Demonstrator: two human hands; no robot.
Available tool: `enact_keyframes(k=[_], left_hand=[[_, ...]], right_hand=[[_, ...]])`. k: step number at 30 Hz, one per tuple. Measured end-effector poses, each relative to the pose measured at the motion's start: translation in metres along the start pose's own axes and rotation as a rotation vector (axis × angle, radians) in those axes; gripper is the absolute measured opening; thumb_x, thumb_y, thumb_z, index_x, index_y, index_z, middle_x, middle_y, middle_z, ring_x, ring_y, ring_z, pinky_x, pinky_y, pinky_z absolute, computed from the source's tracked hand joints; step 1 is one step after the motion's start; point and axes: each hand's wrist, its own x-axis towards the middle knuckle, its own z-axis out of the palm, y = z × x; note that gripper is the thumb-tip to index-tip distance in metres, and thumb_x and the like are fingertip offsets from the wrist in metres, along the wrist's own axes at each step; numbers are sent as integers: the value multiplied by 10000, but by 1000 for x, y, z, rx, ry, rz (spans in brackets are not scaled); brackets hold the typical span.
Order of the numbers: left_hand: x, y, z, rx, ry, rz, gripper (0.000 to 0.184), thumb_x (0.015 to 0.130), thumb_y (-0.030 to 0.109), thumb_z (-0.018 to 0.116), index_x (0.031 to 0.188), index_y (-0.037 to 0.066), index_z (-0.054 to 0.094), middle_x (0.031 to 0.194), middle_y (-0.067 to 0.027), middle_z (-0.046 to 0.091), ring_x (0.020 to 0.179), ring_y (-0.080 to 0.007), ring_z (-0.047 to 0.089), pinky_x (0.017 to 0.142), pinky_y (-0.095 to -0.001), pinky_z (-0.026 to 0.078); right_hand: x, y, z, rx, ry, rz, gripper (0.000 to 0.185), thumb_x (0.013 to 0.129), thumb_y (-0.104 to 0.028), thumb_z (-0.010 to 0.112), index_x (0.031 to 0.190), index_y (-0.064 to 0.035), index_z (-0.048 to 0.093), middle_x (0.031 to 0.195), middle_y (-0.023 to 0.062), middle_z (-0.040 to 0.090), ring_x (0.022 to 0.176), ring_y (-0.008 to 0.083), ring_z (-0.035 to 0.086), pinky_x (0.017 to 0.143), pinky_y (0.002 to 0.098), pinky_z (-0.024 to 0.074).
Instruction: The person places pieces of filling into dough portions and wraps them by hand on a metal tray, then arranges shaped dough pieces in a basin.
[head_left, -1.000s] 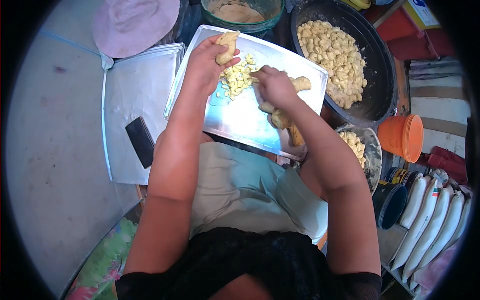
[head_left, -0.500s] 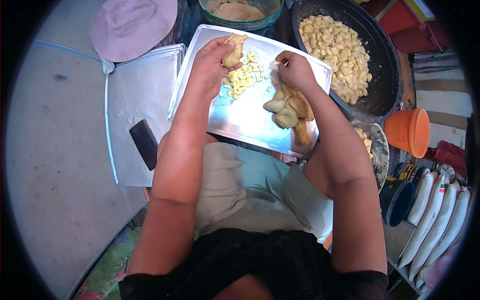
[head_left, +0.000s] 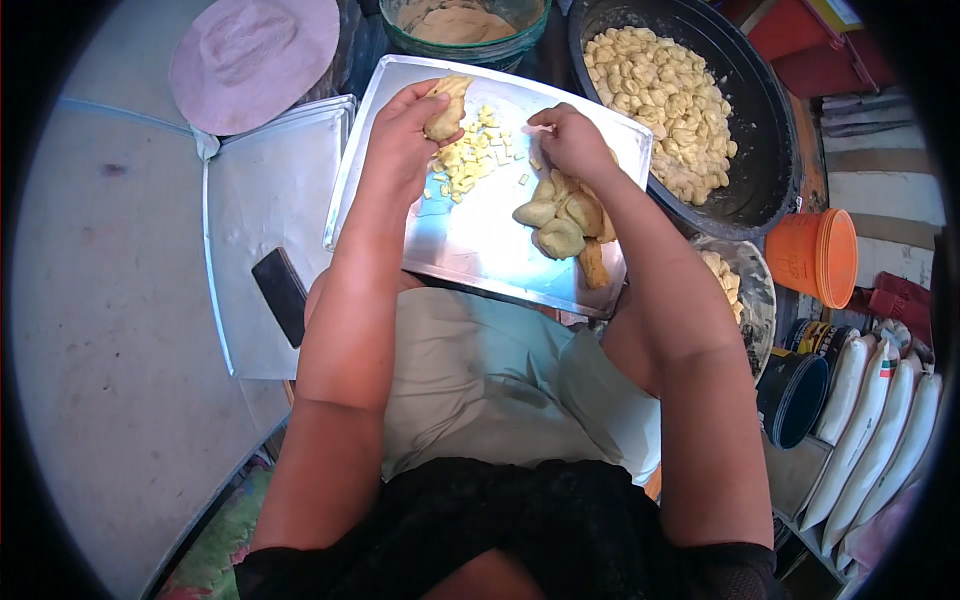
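Observation:
My left hand is closed around a lump of dough, raised over the far left part of a metal tray. My right hand hovers over the tray's far right side, thumb and fingertips pinched together; whatever they hold, if anything, I cannot make out. Between the hands lies a heap of small pale-yellow cubes on the tray, with a few stray ones. Several flattened dough pieces are piled under my right wrist, partly hidden by the forearm.
Behind the tray stand a tub of brownish powder and a large black basin of dough balls. Orange buckets and filled white bags are at the right. A phone and a pink hat lie left.
The whole view has shifted slightly, so the tray appears further left. My left hand still grips the dough. A pale bit seen at my right fingertips before no longer shows clearly.

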Motion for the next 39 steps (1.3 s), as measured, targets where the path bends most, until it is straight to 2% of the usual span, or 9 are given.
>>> enact_keyframes(k=[8,14,17,20,23,28,32,35,39], left_hand=[[-1,-2,0,0,1,-1,237,903,107,567,1123,22,539,1028,-93,612,912,-196,622,778,-341,527],[-3,0,3,5,-5,-10,222,902,97,565,1111,22,553,1023,-93,619,904,-194,627,780,-336,527],[-4,1,3,18,14,-15,218,905,90,557,1111,18,555,1024,-92,621,899,-192,629,774,-332,528],[-4,3,3,13,-1,-16,224,908,86,552,1120,12,552,1030,-91,622,900,-190,629,766,-326,528],[-4,4,4,1,-27,-20,245,910,79,552,1142,1,545,1043,-94,622,904,-189,629,764,-323,529],[-6,1,9,14,-56,-19,287,910,64,562,1178,-31,525,1061,-112,617,909,-188,626,771,-321,532],[-7,-3,16,30,-97,-26,307,911,59,564,1192,-54,514,1077,-124,611,925,-184,621,783,-309,534],[-11,-6,22,8,-124,-9,310,916,71,563,1192,-60,518,1086,-129,610,934,-183,620,795,-299,536],[-12,-13,28,-119,-126,63,322,912,95,584,1188,-62,531,1036,-126,623,858,-169,626,748,-280,537]], right_hand=[[-11,-23,37,-313,71,-175,287,828,-277,620,1082,-151,664,1027,43,578,1026,212,539,877,402,414],[-9,-37,29,-349,-115,-191,204,770,-234,665,931,-110,658,1015,56,588,1007,232,550,871,401,419],[-8,-41,19,-109,-160,-161,205,740,-193,678,920,-97,653,941,72,610,986,246,561,868,393,426],[-2,-28,24,129,65,-319,170,769,-149,671,914,-67,642,845,59,620,867,194,589,804,333,457],[0,-38,5,421,-96,-8,133,815,-119,649,917,-35,631,784,23,612,748,110,563,719,253,461],[2,-43,-8,543,30,-7,140,871,-103,639,962,0,613,824,-4,612,738,51,544,681,205,453],[-3,-61,-21,876,193,-208,187,803,-64,685,978,-13,643,779,-4,614,669,46,524,603,190,444],[-11,-77,-27,713,307,-353,179,805,-56,681,976,-15,650,784,-2,608,677,43,522,608,195,447],[-20,-85,-29,413,304,-366,254,790,-128,710,1020,-33,661,764,56,601,655,168,583,622,267,479]])
